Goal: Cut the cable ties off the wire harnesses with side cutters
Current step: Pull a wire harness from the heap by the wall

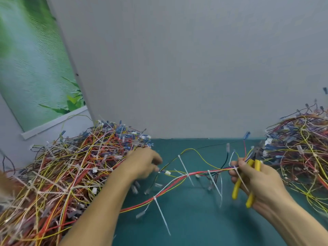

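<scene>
While my right hand (pixel 257 181) curls round the yellow handles of the side cutters (pixel 257 166), its thumb and forefinger pinch one end of a wire harness (pixel 177 180) that runs across to my left hand (pixel 142 164). That hand is blurred, fingers bent over the wires; whether it grips them I cannot tell. White cable ties (pixel 185 167) stick out along the harness between my hands. A tangled pile (pixel 62 174) lies outside my left hand and another heap (pixel 301 153) beyond my right, on the green table (pixel 195 224).

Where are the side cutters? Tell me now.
Head view, lower right: the right hand grips the cutters, beside the right wire pile.
</scene>
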